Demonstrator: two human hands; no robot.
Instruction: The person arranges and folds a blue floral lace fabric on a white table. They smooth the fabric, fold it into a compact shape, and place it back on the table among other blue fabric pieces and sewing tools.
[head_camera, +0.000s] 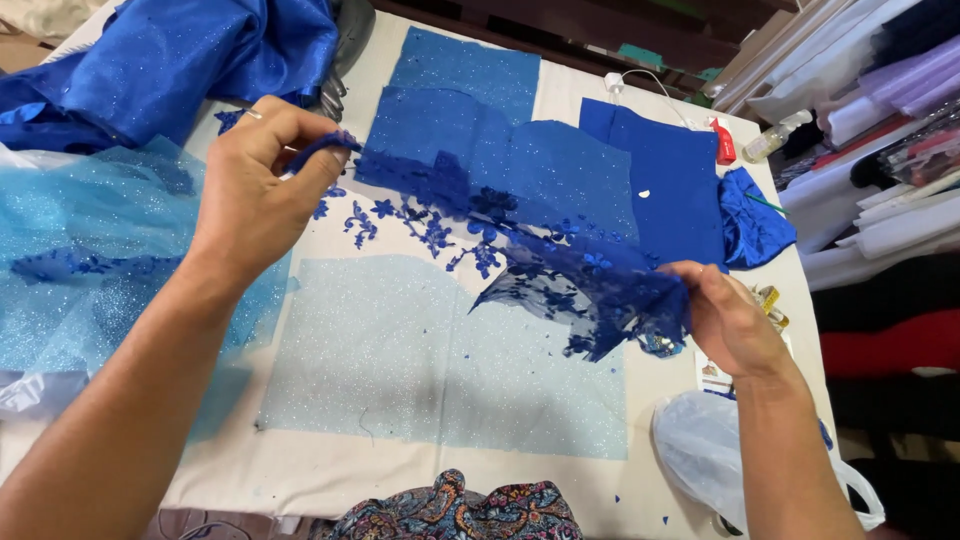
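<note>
A strip of dark blue embroidered lace (520, 235) hangs stretched above the table between both hands. My left hand (255, 190) pinches its left end, with a thin metal tool showing between the fingers. My right hand (725, 315) grips its right end, where the lace bunches up. Under the lace lie a pale blue glittery fabric piece (400, 350) and mid-blue glittery cut pieces (500, 140). A plain royal blue cloth piece (665, 175) lies to the right of them.
Shiny blue satin (170, 50) is heaped at the back left, light blue glitter tulle (70, 240) at the left. A clear plastic bag (700, 450) sits front right, a small bottle (775, 138) and red tube (722, 142) at back right, fabric rolls (880, 110) beyond.
</note>
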